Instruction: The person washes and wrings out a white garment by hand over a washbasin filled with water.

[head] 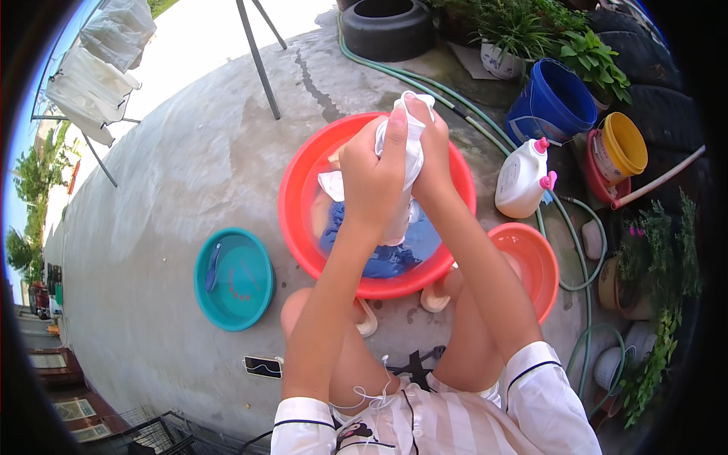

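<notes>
Both my hands grip a bunched white cloth garment (410, 151) above a large red plastic basin (293, 227). My left hand (372, 165) closes around it with the thumb pointing up. On the other side, my right hand (435, 142) clasps the same cloth near its top. The lower end of the cloth hangs down into the basin. Water in the basin holds a blue cloth (392, 264) and a white piece of cloth (331, 186) at the left. My forearms hide part of the basin's near side.
A teal basin (233, 313) with a blue-handled brush (213, 267) stands left, and a phone (263, 367) lies nearer. To the right are an orange-red basin (543, 273), a white detergent jug (517, 182), a blue bucket (549, 105), a yellow bucket (623, 145) and a green hose (483, 128).
</notes>
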### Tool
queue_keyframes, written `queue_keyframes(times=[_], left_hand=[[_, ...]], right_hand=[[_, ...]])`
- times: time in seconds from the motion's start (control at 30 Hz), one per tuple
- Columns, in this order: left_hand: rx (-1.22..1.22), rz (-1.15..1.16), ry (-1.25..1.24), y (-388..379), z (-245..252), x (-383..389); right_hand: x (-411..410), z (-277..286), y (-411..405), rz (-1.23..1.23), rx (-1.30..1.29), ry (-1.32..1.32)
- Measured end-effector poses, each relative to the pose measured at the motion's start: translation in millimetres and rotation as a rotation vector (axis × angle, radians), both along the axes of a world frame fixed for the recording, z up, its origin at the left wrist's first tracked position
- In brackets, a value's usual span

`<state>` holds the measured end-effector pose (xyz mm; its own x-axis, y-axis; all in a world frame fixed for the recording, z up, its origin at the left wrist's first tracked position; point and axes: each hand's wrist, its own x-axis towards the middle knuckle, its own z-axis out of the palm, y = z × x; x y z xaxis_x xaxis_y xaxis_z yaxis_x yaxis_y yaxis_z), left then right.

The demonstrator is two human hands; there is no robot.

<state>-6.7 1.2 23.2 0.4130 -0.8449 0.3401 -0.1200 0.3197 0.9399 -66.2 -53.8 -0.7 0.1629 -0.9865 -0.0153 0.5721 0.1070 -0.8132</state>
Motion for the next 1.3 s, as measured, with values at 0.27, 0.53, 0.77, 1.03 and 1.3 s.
queue_keyframes(times=[0.27, 0.53, 0.77, 1.03, 1.3], left_hand=[[0.132, 0.180, 0.187, -18, -6, 38], [0.010, 0.055, -0.075, -1, -2, -16], [0.114, 0.201, 0.179, -20, -12, 40], [0.052, -0.010, -0.016, -2, 0, -18], [0.100, 0.155, 0.241, -14, -11, 48]], right_hand=[[10, 9, 44, -0.081, -0.494, 0.387], [-12, 0, -7, -0.059, -0.061, -0.022], [8, 11, 37, -0.033, -0.412, 0.268], [-10, 1, -12, -0.058, -0.036, -0.023], [11, 18, 44, 0.064, -0.423, 0.321]])
